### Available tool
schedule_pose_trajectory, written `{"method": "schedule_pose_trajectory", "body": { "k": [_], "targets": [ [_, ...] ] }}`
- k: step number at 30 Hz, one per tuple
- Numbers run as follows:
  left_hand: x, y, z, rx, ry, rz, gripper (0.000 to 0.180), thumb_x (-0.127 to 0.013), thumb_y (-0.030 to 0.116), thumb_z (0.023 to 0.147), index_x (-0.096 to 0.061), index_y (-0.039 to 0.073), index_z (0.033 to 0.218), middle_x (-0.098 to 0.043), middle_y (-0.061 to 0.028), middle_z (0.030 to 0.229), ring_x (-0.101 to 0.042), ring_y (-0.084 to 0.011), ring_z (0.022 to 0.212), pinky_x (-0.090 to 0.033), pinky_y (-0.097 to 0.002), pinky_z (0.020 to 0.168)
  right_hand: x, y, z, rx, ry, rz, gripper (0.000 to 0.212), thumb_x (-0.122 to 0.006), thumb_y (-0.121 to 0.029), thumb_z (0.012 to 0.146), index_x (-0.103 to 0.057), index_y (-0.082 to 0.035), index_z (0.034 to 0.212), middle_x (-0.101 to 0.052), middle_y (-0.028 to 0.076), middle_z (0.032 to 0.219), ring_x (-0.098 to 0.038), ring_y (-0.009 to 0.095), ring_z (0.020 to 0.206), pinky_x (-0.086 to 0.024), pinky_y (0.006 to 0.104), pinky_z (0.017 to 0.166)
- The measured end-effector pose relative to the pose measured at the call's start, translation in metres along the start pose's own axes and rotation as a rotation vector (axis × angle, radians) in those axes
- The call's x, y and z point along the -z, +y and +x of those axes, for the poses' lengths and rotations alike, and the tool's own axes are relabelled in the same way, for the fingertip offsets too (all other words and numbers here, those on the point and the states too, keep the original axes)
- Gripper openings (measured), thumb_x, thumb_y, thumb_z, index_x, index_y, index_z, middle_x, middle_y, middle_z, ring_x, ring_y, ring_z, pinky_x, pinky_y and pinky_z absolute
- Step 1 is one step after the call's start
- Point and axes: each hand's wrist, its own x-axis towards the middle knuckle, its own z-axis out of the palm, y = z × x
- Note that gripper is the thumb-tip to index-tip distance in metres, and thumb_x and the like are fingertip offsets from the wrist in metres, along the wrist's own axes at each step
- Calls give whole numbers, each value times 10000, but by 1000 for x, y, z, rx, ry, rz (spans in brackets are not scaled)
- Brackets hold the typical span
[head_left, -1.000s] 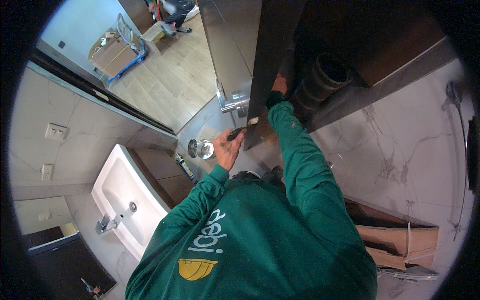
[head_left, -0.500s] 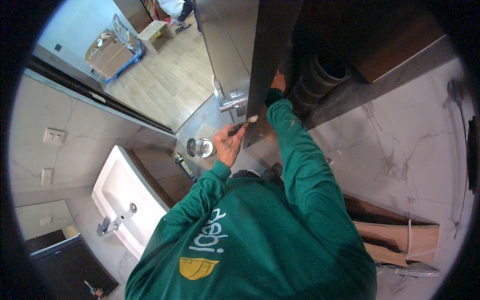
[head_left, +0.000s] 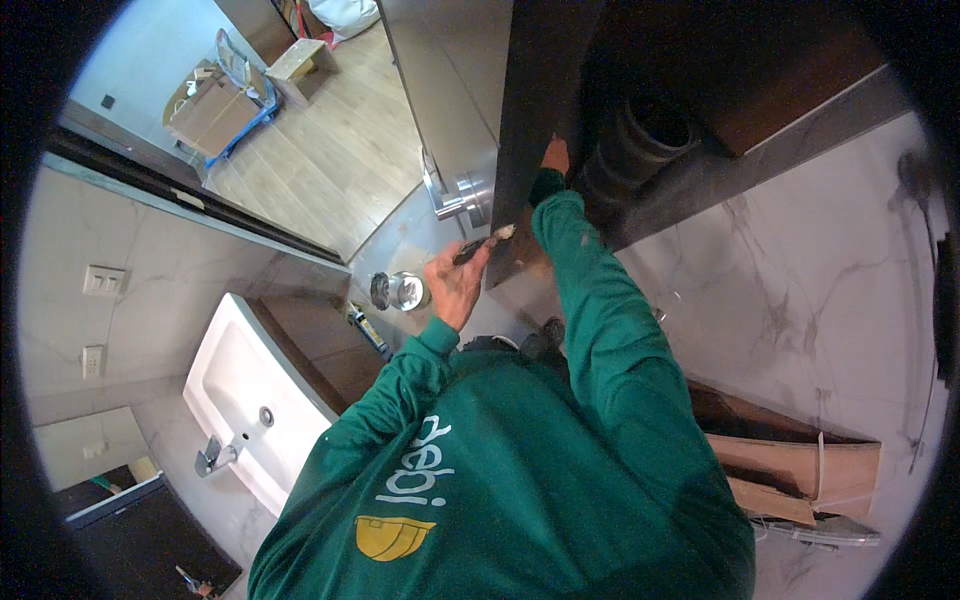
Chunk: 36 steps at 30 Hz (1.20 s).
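My left hand [head_left: 456, 287] grips a small paintbrush [head_left: 487, 241], and its pale bristle tip touches the edge of a dark brown door [head_left: 530, 120]. The left sleeve is green. My right hand [head_left: 554, 156] reaches higher up on my outstretched green-sleeved arm and holds the same door by its far edge, fingers partly hidden behind it. An open round tin [head_left: 400, 291] with a shiny inside stands on the floor just left of my left hand.
A grey door leaf with a metal lever handle [head_left: 455, 200] stands left of the dark door. A black ribbed pipe [head_left: 640, 145] lies behind it. A white basin with tap [head_left: 245, 400] is at lower left, cardboard pieces [head_left: 790, 465] at right, marble-look tiles around.
The brush stays at the door edge. My right hand sits slightly higher on the door. The view has shifted a little.
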Motion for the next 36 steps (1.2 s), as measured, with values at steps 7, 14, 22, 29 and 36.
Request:
{"method": "schedule_pose_trajectory", "body": {
  "k": [7, 14, 22, 29, 36],
  "targets": [
    [2, -1, -7, 375, -157, -232, 298, -753, 250, 863, -726, -20, 985, -716, -55, 796, -595, -102, 706, -488, -289, 640, 9, -2, 5, -153, -137, 16, 900, -761, -628, 705, -501, -12, 1307, -671, 216, 1143, -672, 390, 1009, -565, 502, 838],
    [20, 7, -12, 482, -226, -355, 247, -714, 152, 858, -728, -24, 1030, -718, -46, 824, -585, -92, 685, -477, -262, 615, 10, -4, 0, -49, -20, 32, 852, -806, -566, 691, -540, 0, 1270, -658, 225, 1168, -666, 392, 1033, -563, 461, 868],
    [35, 8, -2, 452, -290, -319, 192, -738, 77, 799, -731, -27, 960, -726, -76, 837, -660, -129, 695, -550, -282, 645, 30, -7, -5, -124, -133, 9, 834, -805, -549, 710, -543, 4, 1276, -648, 234, 1186, -661, 400, 1048, -562, 476, 874],
    [21, 21, 4, 472, -298, -260, 295, -829, 228, 776, -740, -21, 908, -721, -58, 800, -642, -108, 659, -532, -266, 607, -18, 15, 14, -18, -79, -37, 874, -828, -551, 676, -545, -12, 1303, -676, 221, 1114, -669, 385, 1025, -565, 474, 860],
    [6, 1, 4, 342, -234, -207, 292, -799, 236, 821, -733, -41, 889, -708, -33, 762, -601, -85, 633, -496, -248, 578, -10, 16, 5, 8, -31, 101, 862, -845, -536, 652, -547, -80, 1320, -689, 184, 1115, -674, 366, 1012, -567, 473, 851]
  ]
}}
